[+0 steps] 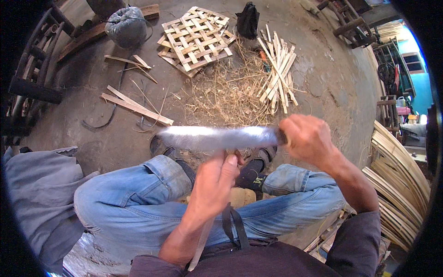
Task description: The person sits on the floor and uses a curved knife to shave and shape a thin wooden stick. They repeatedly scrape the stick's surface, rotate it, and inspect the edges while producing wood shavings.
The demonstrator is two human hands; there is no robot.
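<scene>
My right hand (307, 138) is closed round the handle of a machete (219, 137), whose broad blade points left and is smeared by motion. Below the blade, my left hand (213, 182) grips a bamboo strip (201, 244). The strip's upper end stands just under the blade, beside my thumb; whether the two touch I cannot tell. Its lower part runs back past my left wrist toward my lap. Both hands are above my bent knees, between my feet and body.
Woven bamboo panels (196, 39) lie ahead, near curly shavings (226, 94) and a pile of cut strips (279, 69). More slats (136, 108) rest at the left. A grey plastic bag (125, 27) and a black bag (248, 21) stand farther off. Long split bamboo (399, 171) is stacked at right.
</scene>
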